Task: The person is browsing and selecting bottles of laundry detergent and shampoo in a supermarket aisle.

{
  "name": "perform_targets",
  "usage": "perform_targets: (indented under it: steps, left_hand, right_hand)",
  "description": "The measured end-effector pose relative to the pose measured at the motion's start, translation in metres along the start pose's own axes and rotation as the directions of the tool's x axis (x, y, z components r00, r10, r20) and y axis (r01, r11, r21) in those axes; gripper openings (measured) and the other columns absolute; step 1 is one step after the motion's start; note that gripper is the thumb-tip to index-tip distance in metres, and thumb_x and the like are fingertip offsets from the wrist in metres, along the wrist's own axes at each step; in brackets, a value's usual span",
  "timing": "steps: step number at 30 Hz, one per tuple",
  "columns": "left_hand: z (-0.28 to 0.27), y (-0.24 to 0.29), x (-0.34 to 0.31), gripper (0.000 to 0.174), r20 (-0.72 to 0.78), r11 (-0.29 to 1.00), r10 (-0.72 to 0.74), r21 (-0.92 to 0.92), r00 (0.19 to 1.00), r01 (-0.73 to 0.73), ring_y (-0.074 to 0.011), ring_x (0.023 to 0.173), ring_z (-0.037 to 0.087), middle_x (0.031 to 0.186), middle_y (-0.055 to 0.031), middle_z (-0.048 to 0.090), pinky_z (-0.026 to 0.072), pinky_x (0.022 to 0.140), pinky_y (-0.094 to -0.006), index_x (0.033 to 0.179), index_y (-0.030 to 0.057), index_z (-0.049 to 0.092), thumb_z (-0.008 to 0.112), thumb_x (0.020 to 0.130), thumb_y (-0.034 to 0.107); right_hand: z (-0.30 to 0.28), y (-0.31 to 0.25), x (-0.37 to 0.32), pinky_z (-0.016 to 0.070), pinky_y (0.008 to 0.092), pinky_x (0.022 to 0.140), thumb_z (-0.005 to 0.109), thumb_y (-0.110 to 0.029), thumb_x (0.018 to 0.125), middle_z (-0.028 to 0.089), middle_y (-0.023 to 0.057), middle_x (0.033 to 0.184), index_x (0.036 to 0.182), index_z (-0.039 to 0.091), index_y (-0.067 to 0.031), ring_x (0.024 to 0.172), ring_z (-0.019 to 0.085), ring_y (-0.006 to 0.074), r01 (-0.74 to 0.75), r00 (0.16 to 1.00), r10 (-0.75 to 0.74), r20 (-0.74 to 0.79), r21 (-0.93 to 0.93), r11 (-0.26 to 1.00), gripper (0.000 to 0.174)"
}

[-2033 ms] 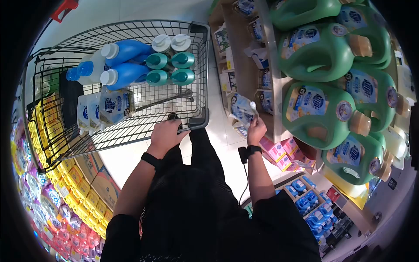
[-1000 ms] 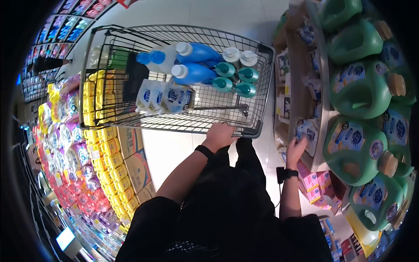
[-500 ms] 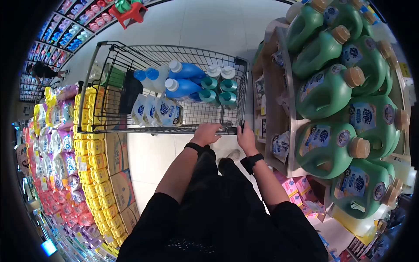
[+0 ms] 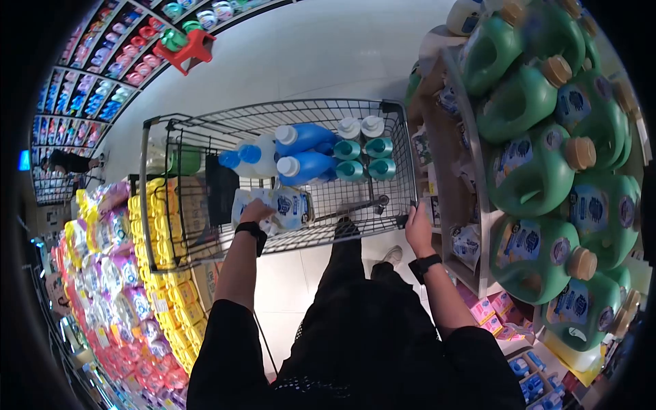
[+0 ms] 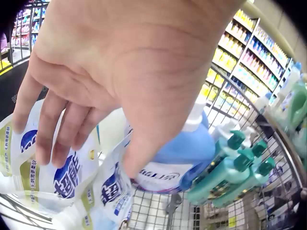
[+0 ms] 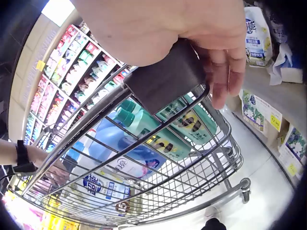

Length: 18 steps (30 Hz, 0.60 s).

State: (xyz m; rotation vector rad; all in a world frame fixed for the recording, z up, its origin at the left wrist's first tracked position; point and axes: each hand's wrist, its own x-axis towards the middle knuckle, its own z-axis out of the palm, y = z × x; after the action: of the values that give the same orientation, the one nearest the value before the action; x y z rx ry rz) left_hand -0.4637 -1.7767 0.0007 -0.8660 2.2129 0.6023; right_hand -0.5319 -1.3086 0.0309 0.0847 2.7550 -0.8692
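Observation:
A wire shopping cart (image 4: 307, 250) stands in front of me. My left hand (image 4: 258, 210) reaches over its near rim to the white detergent pouches (image 4: 292, 207) inside. In the left wrist view its fingers (image 5: 62, 129) hang spread over the pouches, with the thumb apart from them. My right hand (image 4: 418, 222) holds the cart's black corner piece (image 6: 168, 76), palm on top and fingers bent down over the outer side. Behind the pouches lie blue bottles (image 4: 307, 171) with white caps. Green pump bottles (image 4: 350, 171) stand toward the cart's right end.
On the right, a wooden shelf (image 4: 471, 171) carries large green jugs (image 4: 526, 256); a similar pouch (image 4: 466, 242) sits in its lower bay. Yellow packs (image 4: 154, 225) are stacked at left. A red stool (image 4: 188, 51) stands beyond the cart.
My right hand has gone from a pouch at the shelf to the cart's corner; that pouch now sits on the shelf. My left hand has moved from the cart's rim leftward over the pouches.

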Motion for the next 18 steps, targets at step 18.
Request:
perform_targets:
  steps: [18]
  left_hand:
    - [0.021, 0.02, 0.076, 0.04, 0.083, 0.989, 0.149, -0.035, 0.985, -0.147, -0.0307, 0.079, 0.072, 0.094, -0.0203, 0.072, 0.0572, 0.073, -0.0403, 0.111, -0.0042, 0.063, 0.063, 0.08, 0.022]
  right_hand:
    - [-0.007, -0.028, 0.074, 0.0443, 0.0579, 0.074, 0.042, -0.029, 0.102, 0.063, 0.03, 0.093, 0.105, 0.046, -0.0044, 0.089, 0.059, 0.0496, -0.094, 0.992, 0.083, -0.098, -0.118, 0.989, 0.025]
